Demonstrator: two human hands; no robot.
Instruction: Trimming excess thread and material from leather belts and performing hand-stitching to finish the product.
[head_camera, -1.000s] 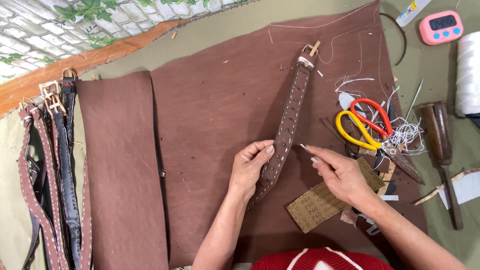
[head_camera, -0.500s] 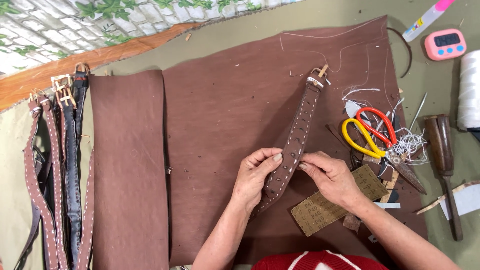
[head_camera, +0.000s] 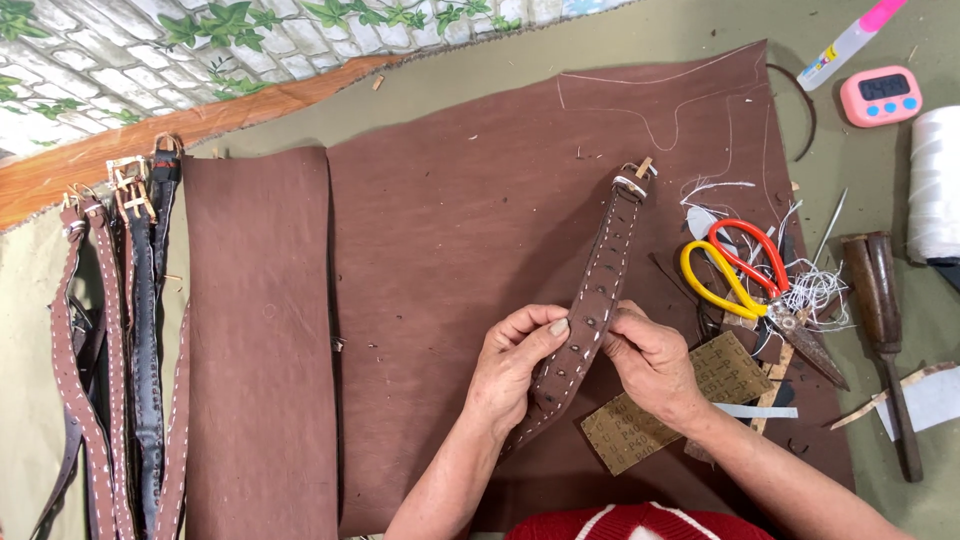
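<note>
1. Fingers of left hand (head_camera: 515, 365) and right hand (head_camera: 650, 360) pinch brown stitched strap (head_camera: 590, 300), lying on brown leather sheet (head_camera: 450, 250).
2. Tan sandpaper piece (head_camera: 650, 420): just right of strap.
3. Pink timer (head_camera: 880, 95): far upper right of strap.

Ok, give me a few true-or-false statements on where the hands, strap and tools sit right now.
1. Both the left hand and the right hand grip the brown strap. True.
2. The strap's buckle end points toward the person. False: it points away.
3. The scissors lie right of the strap. True.
4. The scissors' handles are both blue. False: one yellow, one red.
5. The pink timer lies on the brown leather sheet. False: it sits beside it.
</note>
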